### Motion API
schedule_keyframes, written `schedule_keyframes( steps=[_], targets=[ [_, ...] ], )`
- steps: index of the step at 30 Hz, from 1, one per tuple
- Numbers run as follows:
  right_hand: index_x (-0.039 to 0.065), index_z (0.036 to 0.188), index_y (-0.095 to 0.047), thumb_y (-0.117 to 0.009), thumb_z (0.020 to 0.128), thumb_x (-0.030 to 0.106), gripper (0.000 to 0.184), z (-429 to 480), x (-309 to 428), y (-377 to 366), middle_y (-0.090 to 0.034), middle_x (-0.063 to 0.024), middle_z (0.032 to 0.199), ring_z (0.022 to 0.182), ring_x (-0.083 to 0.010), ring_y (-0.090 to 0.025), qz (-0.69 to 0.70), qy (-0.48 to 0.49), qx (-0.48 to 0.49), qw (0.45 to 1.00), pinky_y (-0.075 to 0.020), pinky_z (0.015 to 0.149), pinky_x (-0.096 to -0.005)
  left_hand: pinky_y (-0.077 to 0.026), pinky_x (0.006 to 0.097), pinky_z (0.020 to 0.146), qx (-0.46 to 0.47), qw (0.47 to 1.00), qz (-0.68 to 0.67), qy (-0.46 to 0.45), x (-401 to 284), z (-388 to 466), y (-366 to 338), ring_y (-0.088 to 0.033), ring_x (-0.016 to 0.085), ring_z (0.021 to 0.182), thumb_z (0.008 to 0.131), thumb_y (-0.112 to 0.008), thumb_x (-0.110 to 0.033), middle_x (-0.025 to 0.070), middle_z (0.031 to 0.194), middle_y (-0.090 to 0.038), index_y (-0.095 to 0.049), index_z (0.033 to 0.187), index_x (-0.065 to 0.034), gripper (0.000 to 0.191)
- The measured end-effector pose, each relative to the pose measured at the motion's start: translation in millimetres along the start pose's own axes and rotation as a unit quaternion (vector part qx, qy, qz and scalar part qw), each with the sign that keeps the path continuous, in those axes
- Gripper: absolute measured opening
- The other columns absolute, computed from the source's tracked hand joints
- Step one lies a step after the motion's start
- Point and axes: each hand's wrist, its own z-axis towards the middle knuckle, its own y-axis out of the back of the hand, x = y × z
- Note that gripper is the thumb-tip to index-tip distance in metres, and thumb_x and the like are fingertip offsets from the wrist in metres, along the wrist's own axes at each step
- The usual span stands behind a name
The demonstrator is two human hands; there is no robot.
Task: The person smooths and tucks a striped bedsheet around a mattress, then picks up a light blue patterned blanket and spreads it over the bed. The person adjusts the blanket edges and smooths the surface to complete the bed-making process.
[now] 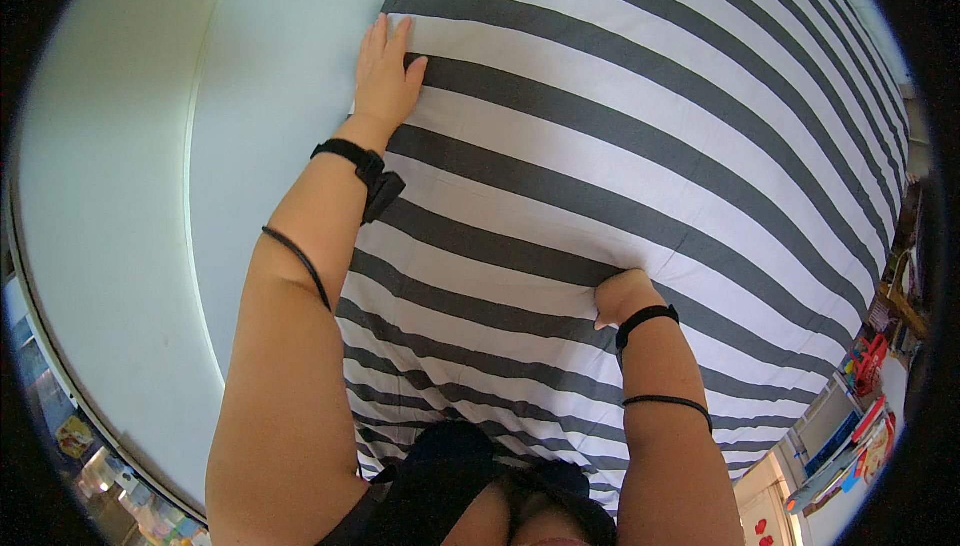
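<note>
A sheet with dark grey and white stripes spreads over a wide, bed-like surface in front of me. My left hand lies flat at the sheet's left edge, beside a pale wall, with its fingers stretched forward and its thumb apart. Nearer to me and to the right, my right hand presses down into the sheet with the wrist bent. Its fingers are mostly hidden, so I cannot see whether they grip the fabric. The cloth dips and creases around it, and looser folds gather close to my body.
The pale wall runs along the left side of the sheet. At lower right, a cabinet with red heart shapes stands near a surface with assorted items, including a red object. Various household items show at lower left beyond a dark-edged border.
</note>
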Motion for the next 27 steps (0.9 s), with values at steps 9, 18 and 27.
schedule_keyframes(
  steps=[9,18,27],
  targets=[
    [0.011,0.097,-0.074,-0.071,0.079,0.045,0.038,-3.6,-5.3,11.0,-0.072,-0.0070,0.096,0.099,-0.0259,-0.066,0.010,0.016,0.025,1.000,-0.0509,0.083,-0.0380,-0.044,0.0414,0.096,0.070,0.982,0.004,0.173,23.7,52.3,-28.7,-0.055,0.036,0.109,0.085,-0.064,-0.023,0.0212,0.122,-0.055,-0.062,0.122,-0.0105,0.039],
    [0.011,0.097,-0.074,-0.071,0.079,0.045,0.038,-4.6,-6.0,9.5,-0.072,-0.0068,0.097,0.100,-0.0256,-0.066,0.016,0.019,0.035,0.999,-0.0507,0.084,-0.0377,-0.044,0.0383,0.096,0.078,0.939,-0.183,0.280,48.1,70.0,-38.4,-0.060,0.036,0.104,0.082,-0.062,-0.020,0.0214,0.122,-0.059,-0.062,0.122,-0.0043,0.043],
    [0.011,0.098,-0.074,-0.071,0.079,0.045,0.038,-5.1,-5.9,13.2,-0.072,-0.0066,0.097,0.101,-0.0252,-0.066,0.018,0.015,0.046,0.999,-0.0505,0.084,-0.0375,-0.038,0.0391,0.103,0.156,0.943,-0.156,0.248,53.9,77.0,-27.7,-0.045,0.041,0.122,0.079,-0.060,-0.009,0.0263,0.128,-0.050,-0.047,0.129,0.0056,0.053]
  ],
)
